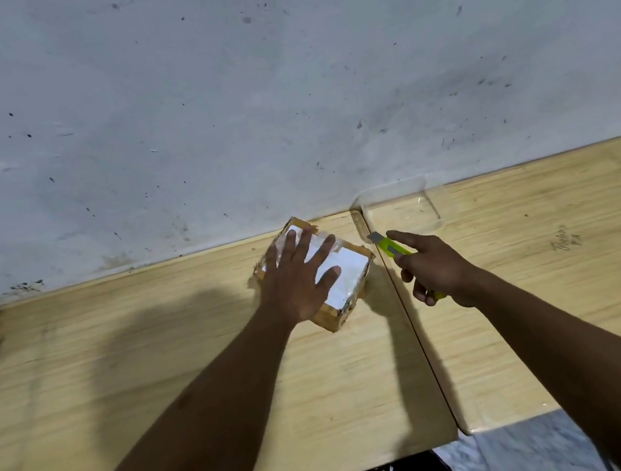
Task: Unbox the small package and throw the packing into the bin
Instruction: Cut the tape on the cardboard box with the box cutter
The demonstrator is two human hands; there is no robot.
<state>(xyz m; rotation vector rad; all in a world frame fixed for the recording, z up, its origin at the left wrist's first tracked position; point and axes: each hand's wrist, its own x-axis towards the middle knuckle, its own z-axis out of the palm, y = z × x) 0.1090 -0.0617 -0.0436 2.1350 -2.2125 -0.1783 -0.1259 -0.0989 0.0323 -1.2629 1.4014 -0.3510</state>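
Head view shows the package lying at the far edge of the left table, near that table's far right corner and close to the wall. It looks sealed, with tape and a white label across its top. The left hand lies flat and open on it, fingers spread, pressing it down. The right hand is closed around a green cutter, held just right of the package, above the seam between the two tables; its blade end points toward the package but does not touch it. A clear tub stands at the far left corner of the right table; whether it serves as the bin cannot be told. By the look of things the task is at its start: no tape is cut, nothing is out, no packing is thrown away. Cutting, opening, emptying and binning all seem left to do
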